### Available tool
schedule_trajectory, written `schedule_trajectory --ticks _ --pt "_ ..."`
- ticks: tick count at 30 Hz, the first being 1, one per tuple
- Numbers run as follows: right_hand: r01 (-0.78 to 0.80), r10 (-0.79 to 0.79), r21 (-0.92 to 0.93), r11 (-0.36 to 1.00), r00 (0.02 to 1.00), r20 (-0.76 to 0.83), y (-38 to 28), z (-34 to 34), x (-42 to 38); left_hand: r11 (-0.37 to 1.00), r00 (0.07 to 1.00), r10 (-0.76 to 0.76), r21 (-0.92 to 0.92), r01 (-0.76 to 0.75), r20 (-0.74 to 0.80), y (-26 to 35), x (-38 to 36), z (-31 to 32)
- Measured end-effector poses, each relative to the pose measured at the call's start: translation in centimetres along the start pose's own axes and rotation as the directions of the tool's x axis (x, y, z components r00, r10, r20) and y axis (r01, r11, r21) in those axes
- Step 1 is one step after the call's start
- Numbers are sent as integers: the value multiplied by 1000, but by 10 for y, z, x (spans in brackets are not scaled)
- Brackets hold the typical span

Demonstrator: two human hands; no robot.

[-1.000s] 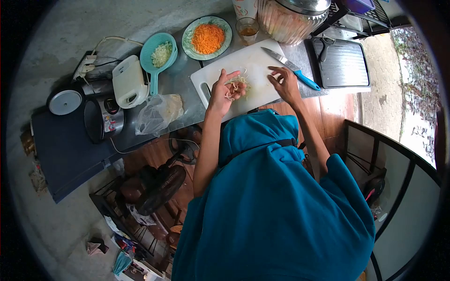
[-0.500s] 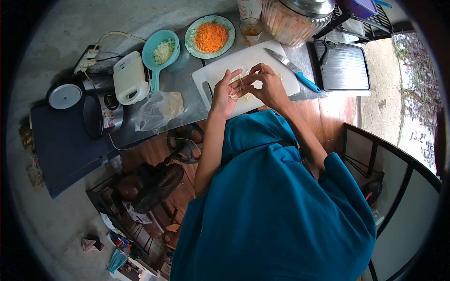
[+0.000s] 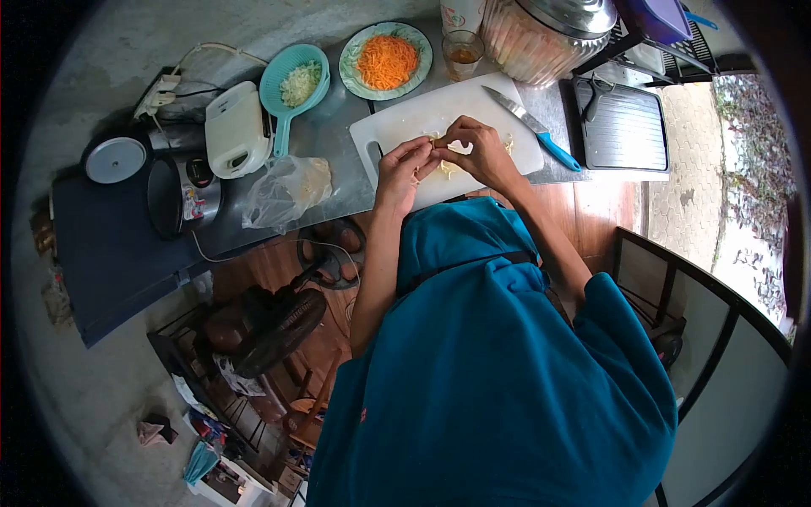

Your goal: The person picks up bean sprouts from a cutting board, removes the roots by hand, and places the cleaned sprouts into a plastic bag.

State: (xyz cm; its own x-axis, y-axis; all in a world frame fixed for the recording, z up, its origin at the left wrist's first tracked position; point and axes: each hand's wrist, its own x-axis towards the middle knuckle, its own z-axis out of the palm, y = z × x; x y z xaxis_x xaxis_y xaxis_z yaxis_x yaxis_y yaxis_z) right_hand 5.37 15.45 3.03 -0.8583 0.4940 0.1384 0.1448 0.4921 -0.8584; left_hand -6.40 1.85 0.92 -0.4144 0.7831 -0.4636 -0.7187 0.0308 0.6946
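Note:
My left hand (image 3: pixel 402 173) and my right hand (image 3: pixel 480 155) meet at the fingertips above a white cutting board (image 3: pixel 405 122). The fingers of both are bent and pressed together around something too small to make out. Thin pale yellow shreds (image 3: pixel 449 169) lie on the board below and beside my hands. A knife (image 3: pixel 532 125) with a blue handle rests across the board's right side, its handle over the edge. Behind the board, a patterned plate (image 3: pixel 351 78) holds shredded orange food (image 3: pixel 386 62), and a teal strainer (image 3: pixel 280 123) holds chopped pale green pieces (image 3: pixel 299 84).
A glass (image 3: pixel 462 56) with brown liquid and a large lidded jar (image 3: pixel 541 42) stand at the back. Right of the board lies a black ridged tray (image 3: pixel 625 127). On the left are a plastic bag (image 3: pixel 283 196), a white appliance (image 3: pixel 236 128) and a metal pot (image 3: pixel 182 198).
My left hand's fingers, spread before, have bent and closed toward my right fingertips. The whole view has shifted slightly.

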Motion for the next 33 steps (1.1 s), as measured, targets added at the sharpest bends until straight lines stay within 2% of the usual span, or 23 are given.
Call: schedule_trajectory --ticks 1,7,9,10,13,15,16,17,20,22,23,25,26,31,33 --pt "0 0 -1 1000 1000 2 0 0 1 1000 998 13 4 -13 -57 -1 0 1" --pt "-98 97 33 995 995 28 6 7 6 1000 997 25 -4 -25 -75 -6 -2 -1" --pt "-149 157 115 982 985 -68 15 13 7 999 991 29 -13 -31 -130 -6 -4 -5" --pt "-148 156 114 982 986 -65 22 16 7 999 984 31 -21 -36 -177 -5 -4 -7" --pt "-144 147 58 988 988 -48 49 31 10 994 981 30 -102 -50 -194 0 -7 -15" --pt "-163 172 -89 983 980 99 70 41 9 997 978 39 -62 -53 -204 4 -10 -13" --pt "-133 150 -109 985 975 164 76 43 8 993 984 33 -105 -52 -173 5 -10 -14" --pt "-133 150 -110 985 975 165 81 47 5 988 990 28 -148 -49 -140 6 -9 -13" --pt "-70 93 -205 976 990 106 72 46 0 987 993 13 -160 -32 -121 11 -10 -5" --pt "-226 241 142 964 966 -98 36 33 4 985 994 12 -171 -31 -113 13 -11 0" --pt "-229 244 140 963 965 -100 22 27 5 983 995 10 -181 -28 -103 13 -10 2" --pt "-152 153 24 988 985 -85 -3 15 3 985 996 -4 -171 -12 -91 6 -6 -3" --pt "-112 113 21 993 992 -57 -10 13 1 987 996 -12 -160 -2 -83 3 -2 -5" --pt "-137 132 -45 990 986 -99 1 22 -1 996 999 -25 -83 22 -30 0 3 4" --pt "-193 195 29 981 977 -82 3 17 -3 996 999 -33 -81 30 -32 1 3 9"
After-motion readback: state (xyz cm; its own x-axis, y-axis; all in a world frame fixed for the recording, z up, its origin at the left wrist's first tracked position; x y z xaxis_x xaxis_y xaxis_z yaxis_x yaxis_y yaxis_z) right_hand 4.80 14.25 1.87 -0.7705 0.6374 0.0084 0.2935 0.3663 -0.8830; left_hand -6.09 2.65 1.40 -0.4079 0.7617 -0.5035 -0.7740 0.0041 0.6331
